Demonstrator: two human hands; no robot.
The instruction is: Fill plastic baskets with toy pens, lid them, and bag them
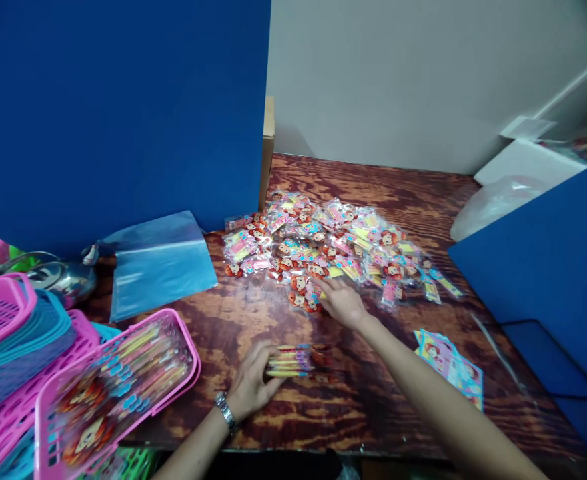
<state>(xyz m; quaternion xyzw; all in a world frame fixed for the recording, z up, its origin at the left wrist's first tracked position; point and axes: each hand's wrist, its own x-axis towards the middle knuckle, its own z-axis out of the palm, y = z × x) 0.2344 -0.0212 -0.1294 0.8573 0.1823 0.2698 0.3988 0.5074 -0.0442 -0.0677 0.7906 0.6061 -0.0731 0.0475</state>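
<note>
My left hand (256, 380), with a metal watch on the wrist, is closed round the left end of a bundle of pencils (293, 361) in clear wrapping, lying on the table. My right hand (342, 301) reaches to the near edge of a pile of small clear packets (323, 240) with cartoon heads and yellow and pink pieces. Its fingers are closed on a small packet (303, 293) at the front of the pile. The fingertips are partly hidden there.
At left, a pink basket (193, 353) holds wrapped pencils, beside stacked pink and blue baskets (18, 327). A clear plastic bag (163, 267) lies behind it. Printed cards (451, 367) lie at right. Blue panels (118, 113) flank the wooden table (373, 400).
</note>
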